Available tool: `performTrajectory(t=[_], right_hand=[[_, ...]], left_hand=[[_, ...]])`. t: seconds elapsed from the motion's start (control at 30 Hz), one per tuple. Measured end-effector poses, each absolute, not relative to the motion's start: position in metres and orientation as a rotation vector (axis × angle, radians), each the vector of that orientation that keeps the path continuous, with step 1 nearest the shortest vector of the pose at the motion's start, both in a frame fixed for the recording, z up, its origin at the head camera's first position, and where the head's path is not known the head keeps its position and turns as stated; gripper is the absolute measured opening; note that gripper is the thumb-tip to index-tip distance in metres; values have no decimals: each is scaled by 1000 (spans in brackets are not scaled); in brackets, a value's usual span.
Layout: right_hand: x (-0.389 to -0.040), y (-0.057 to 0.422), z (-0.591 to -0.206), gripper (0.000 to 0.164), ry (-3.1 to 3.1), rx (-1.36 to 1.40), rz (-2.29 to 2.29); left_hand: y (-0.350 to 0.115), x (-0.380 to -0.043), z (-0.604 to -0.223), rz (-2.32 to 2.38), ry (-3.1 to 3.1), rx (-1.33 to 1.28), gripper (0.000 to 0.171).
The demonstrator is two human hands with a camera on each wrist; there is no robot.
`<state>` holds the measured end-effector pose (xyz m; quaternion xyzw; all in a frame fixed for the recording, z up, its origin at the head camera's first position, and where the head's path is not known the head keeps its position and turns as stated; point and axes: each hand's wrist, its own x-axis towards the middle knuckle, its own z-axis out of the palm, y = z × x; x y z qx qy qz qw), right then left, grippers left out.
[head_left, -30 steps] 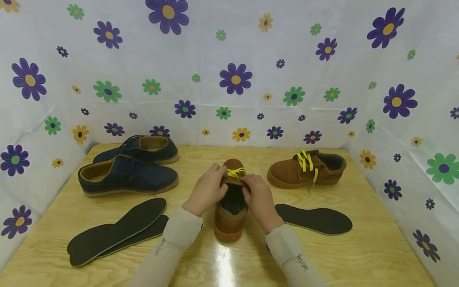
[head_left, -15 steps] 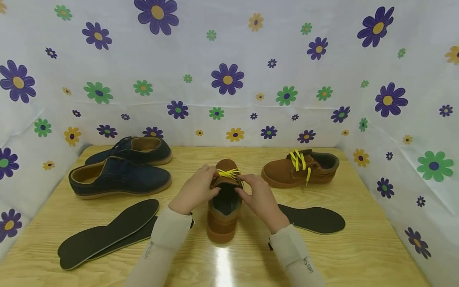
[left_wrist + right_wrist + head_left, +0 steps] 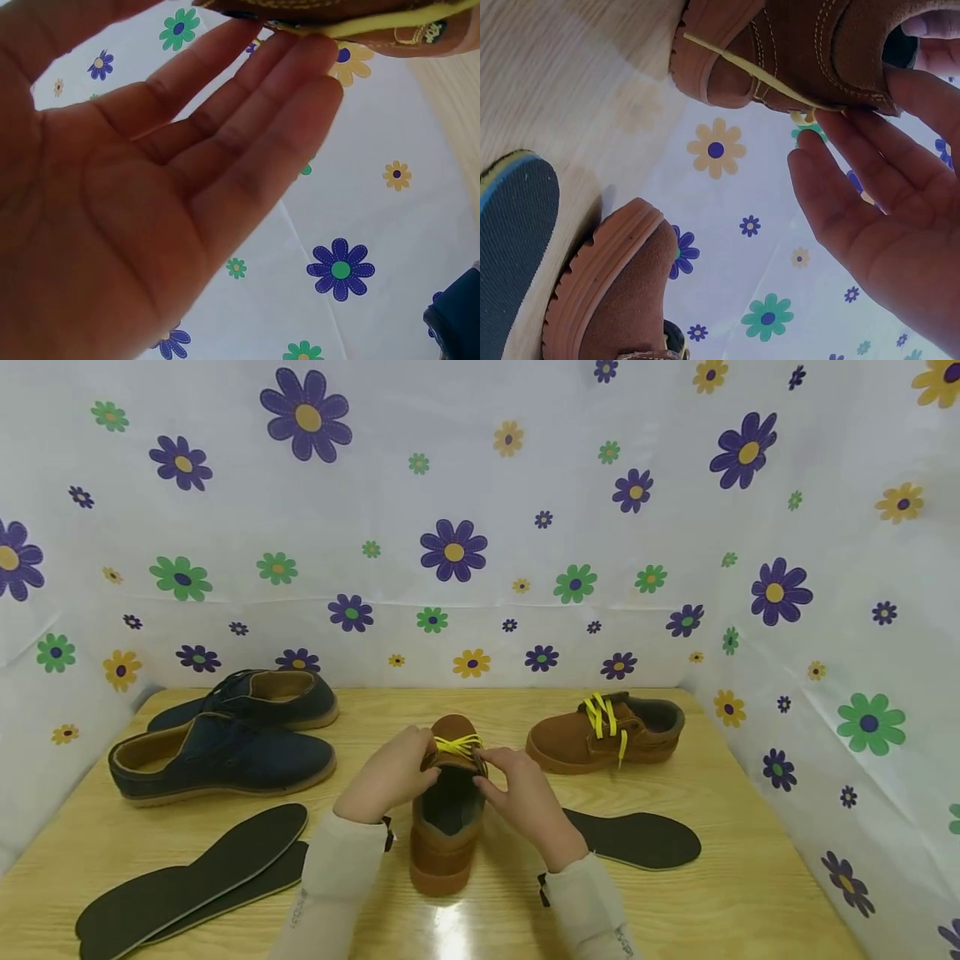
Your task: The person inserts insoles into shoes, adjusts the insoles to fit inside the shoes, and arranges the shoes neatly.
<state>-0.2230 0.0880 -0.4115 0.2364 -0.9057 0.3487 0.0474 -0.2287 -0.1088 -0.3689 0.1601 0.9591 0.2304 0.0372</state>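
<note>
In the head view a brown suede shoe with yellow laces stands on the table, toe pointing away and dark opening facing up. My left hand holds the left edge of its opening, thumb at the inside. On the opposite side my right hand pinches the right edge, with the index finger beside the laces. The right wrist view shows the thumb at the collar of the shoe and fingers along its outside, by a loose lace end. In the left wrist view the fingertips meet the shoe's side.
The matching brown shoe lies to the right, with a black insole in front of it. At left are two navy shoes and two overlapping black insoles. A flower-printed cloth walls the table's back and sides.
The fingers have loosened slightly and the thumbs spread the shoe's edges, showing more of the laces. The shoe stays in place while the head view has turned right and up.
</note>
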Motion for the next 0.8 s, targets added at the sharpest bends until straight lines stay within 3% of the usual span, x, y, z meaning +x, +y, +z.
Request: performTrajectory(t=[0.8], right_hand=[[-228, 122, -413, 39, -2825, 826, 1190]], left_hand=[[-120, -230, -362, 813, 2802, 647, 23]])
